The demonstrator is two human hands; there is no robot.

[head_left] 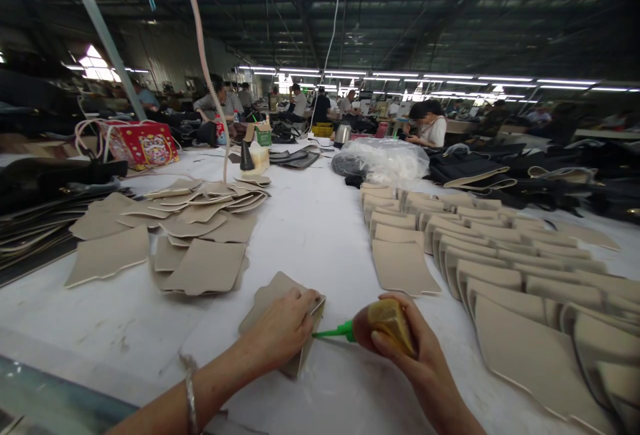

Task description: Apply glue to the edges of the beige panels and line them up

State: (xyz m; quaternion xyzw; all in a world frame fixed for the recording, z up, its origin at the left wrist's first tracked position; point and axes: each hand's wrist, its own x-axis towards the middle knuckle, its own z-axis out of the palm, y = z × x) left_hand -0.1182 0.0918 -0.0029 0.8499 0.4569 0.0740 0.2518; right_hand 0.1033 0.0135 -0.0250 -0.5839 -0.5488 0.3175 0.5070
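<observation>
My right hand (417, 348) is wrapped round an amber glue bottle (385, 325) tilted on its side. Its long green nozzle (335, 332) points left, with the tip at the edge of a beige panel (273, 298). My left hand (283, 328) lies over that panel, fingers closed on its right edge, which is folded or lifted there. The hand hides much of the panel. To the left lies a loose heap of similar beige panels (207, 267). On the right, rows of overlapping beige panels (525, 341) lean on one another.
A red patterned bag (145, 143) stands at the back left, near dark stacked pieces (30, 235). Clear plastic wrapping (385, 160), a kettle (343, 135) and a black cone-shaped object (247, 156) are farther back. A pale hose (207, 75) hangs down to the left heap. Several people work beyond.
</observation>
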